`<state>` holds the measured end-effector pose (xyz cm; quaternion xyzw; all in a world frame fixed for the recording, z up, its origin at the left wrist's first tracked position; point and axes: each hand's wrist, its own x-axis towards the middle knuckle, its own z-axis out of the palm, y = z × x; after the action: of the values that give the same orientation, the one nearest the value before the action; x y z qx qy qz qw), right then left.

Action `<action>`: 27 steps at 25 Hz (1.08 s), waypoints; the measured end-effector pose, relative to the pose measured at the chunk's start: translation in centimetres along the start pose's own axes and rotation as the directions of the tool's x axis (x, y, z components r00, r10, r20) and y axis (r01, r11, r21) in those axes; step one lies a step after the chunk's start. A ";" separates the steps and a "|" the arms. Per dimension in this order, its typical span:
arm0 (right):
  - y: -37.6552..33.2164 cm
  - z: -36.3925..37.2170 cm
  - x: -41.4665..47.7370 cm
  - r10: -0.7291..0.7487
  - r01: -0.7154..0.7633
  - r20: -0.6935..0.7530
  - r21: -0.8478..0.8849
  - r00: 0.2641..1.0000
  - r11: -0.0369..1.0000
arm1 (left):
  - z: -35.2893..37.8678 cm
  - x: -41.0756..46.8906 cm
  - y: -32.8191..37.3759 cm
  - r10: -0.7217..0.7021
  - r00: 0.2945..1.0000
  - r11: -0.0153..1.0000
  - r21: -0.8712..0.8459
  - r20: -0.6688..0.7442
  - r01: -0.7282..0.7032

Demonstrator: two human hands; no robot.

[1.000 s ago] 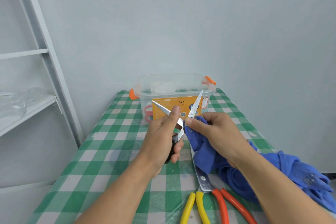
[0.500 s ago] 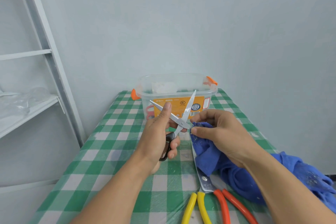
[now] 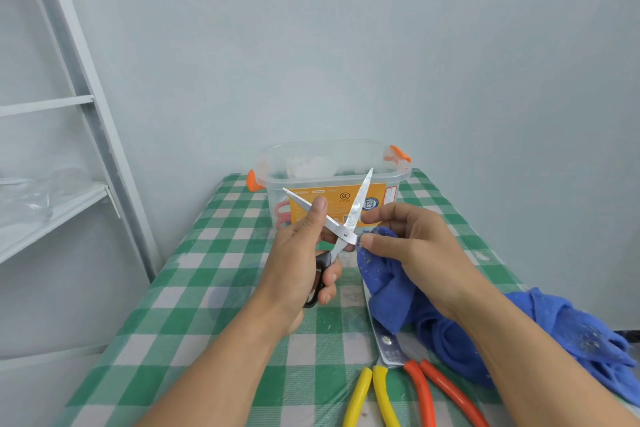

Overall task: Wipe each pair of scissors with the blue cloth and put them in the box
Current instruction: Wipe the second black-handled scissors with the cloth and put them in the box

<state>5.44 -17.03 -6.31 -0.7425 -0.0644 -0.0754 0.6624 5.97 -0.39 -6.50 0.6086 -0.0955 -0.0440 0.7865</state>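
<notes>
Left hand grips black-handled scissors — blades spread — while right hand fingers pinch blue cloth at the pivot.

**Camera Setup: Single Head View**

One wide-angle camera, worn on the head, looks forward and down along the table toward its far edge and the wall behind. Both forearms enter from the bottom of the frame. The left hand and right hand sit close to the lens, mid-frame. The box stands at the far edge.
</notes>
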 end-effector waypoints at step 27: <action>-0.6 1.7 -0.7 -0.242 0.244 -0.037 0.206 0.970 0.948 | -0.1 1.0 -1.1 0.296 0.914 0.955 0.050 -0.278 -0.294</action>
<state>4.67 -15.29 -6.10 -0.6548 -0.1590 -0.1535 0.7227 7.05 -0.82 -7.48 0.5901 -0.0733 0.1625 0.7874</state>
